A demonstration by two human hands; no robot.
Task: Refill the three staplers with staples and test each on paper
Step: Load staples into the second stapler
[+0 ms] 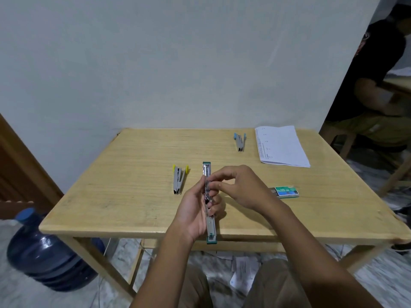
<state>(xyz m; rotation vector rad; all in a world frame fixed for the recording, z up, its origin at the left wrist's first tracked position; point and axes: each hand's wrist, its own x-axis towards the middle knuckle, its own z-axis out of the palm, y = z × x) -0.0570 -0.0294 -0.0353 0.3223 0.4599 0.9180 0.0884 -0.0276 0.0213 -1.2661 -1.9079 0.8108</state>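
Pale wooden table (133,174): a yellow-tipped metal stapler (179,180) lies left; the left hand (195,210) curls round a green-ended stapler (211,225) opened flat at the near edge, the right hand (242,187) pinching at its rail. Rightward, a green staple box (285,192), slid partly open, contents unclear.

A plain pale wall (155,63) rises behind a light wooden table (124,165); the wall ends at a corner on the right, and beyond it a person (378,70) in dark clothes sits on a wooden seat (349,141); brown woodwork (13,165) shows at the left edge; a blue water bottle (44,252) stands on the marbled floor (22,294) beside the table's near left leg; paper scraps (242,270) lie on the floor beneath the table; the light is soft and even.
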